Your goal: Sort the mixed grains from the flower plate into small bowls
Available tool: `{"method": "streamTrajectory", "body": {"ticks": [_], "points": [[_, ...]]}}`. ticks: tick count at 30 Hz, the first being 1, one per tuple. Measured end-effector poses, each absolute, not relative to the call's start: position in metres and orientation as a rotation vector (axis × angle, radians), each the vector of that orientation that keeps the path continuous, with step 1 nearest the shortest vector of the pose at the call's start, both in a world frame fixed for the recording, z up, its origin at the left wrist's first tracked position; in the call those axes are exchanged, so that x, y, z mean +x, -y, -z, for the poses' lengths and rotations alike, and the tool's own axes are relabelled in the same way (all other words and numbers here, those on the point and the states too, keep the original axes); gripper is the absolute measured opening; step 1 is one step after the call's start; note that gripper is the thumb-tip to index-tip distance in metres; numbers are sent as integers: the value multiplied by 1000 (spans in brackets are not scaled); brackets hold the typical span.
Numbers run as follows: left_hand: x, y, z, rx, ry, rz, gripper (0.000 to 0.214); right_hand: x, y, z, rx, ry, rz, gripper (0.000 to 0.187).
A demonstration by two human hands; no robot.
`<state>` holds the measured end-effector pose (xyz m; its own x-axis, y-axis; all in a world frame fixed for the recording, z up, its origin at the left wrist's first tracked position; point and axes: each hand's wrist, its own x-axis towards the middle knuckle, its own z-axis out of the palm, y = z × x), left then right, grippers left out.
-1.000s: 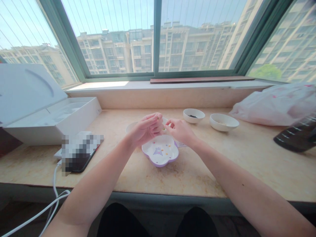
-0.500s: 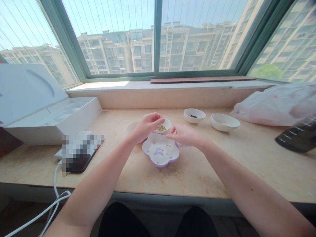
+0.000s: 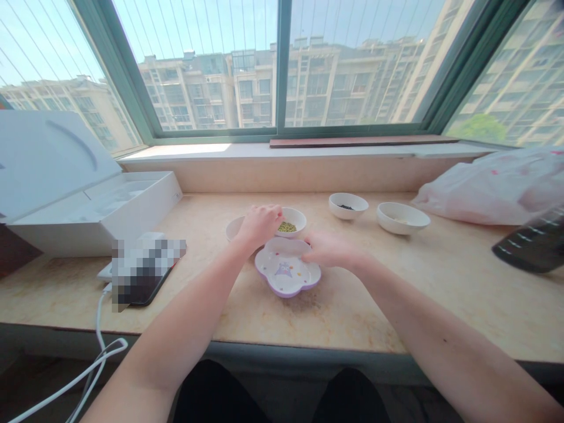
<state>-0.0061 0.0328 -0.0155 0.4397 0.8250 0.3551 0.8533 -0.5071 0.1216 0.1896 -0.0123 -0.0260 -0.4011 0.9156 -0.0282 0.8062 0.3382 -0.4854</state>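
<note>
A white flower-shaped plate with a purple outside and a small cartoon print point(image 3: 288, 276) lies in front of me. My right hand point(image 3: 330, 248) is closed on its right rim, the thumb over the inner edge. Behind the plate stands a white bowl point(image 3: 297, 218) holding small green beans point(image 3: 287, 227). At that bowl's left side is my left hand point(image 3: 262, 225), knuckles up and fingers curled downward; whatever its fingertips pinch is hidden. Another white bowl point(image 3: 232, 229) shows partly behind the left hand, its contents out of sight.
Farther right stand a bowl with dark bits point(image 3: 348, 205) and a bowl with pale contents point(image 3: 402, 218). A plastic bag point(image 3: 489, 188) and a black object point(image 3: 531, 247) lie at the right. On the left are an open white box point(image 3: 141, 205), a phone point(image 3: 147, 288) and a white cable point(image 3: 100, 317).
My left hand has turned knuckles up, its fingers dropping beside the bean bowl. My right hand has come down onto the plate's right rim. The plate and bowls stay in place.
</note>
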Motion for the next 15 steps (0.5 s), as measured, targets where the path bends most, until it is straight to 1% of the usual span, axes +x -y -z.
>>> {"method": "streamTrajectory", "body": {"ticks": [3, 9, 12, 15], "points": [[-5, -29, 14, -2621, 1504, 588, 27, 186, 16, 24, -1616, 2378, -553, 19], [-4, -23, 12, -2668, 1495, 664, 25, 173, 26, 12, -1950, 2399, -72, 26], [-5, -21, 12, -2679, 1533, 722, 25, 169, 28, 6, -1988, 2435, 39, 29], [-7, -20, 12, -2679, 1575, 767, 24, 170, 27, 6, -1972, 2443, 113, 28]]}}
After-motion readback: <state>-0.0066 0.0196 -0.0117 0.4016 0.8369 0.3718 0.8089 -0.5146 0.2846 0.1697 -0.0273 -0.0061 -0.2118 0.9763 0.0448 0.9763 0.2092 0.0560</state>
